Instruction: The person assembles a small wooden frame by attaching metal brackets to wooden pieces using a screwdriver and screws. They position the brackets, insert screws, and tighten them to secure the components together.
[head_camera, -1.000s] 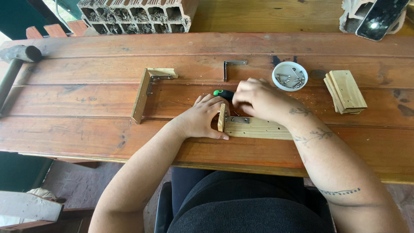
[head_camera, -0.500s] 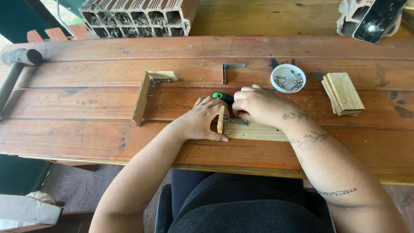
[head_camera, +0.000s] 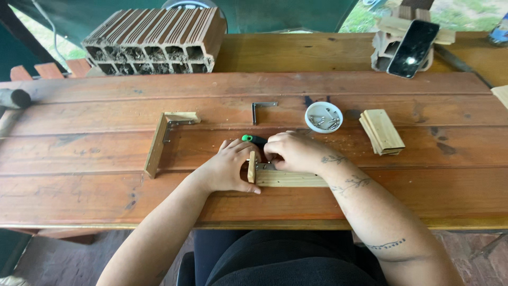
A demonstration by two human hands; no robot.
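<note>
The table (head_camera: pixel 95 153) is reddish-brown planked wood, worn and faintly glossy. Pale, raw, matt wood makes up the small L-shaped piece (head_camera: pixel 286 177) near the front edge, the larger L-shaped frame (head_camera: pixel 159 140) and the stacked slats (head_camera: pixel 382 131). The corner bracket (head_camera: pixel 259 108) looks dull grey metal; the bowl (head_camera: pixel 323 116) glossy white.

- The right hand (head_camera: pixel 293 152) has drawn in closer over the corner of the wood strips (head_camera: pixel 275 176).
- The green-handled screwdriver (head_camera: pixel 254 140) now shows more beyond the knuckles.

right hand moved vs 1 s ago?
Yes. The right hand has slid left, away from the white bowl, toward the upright wood piece.
</note>
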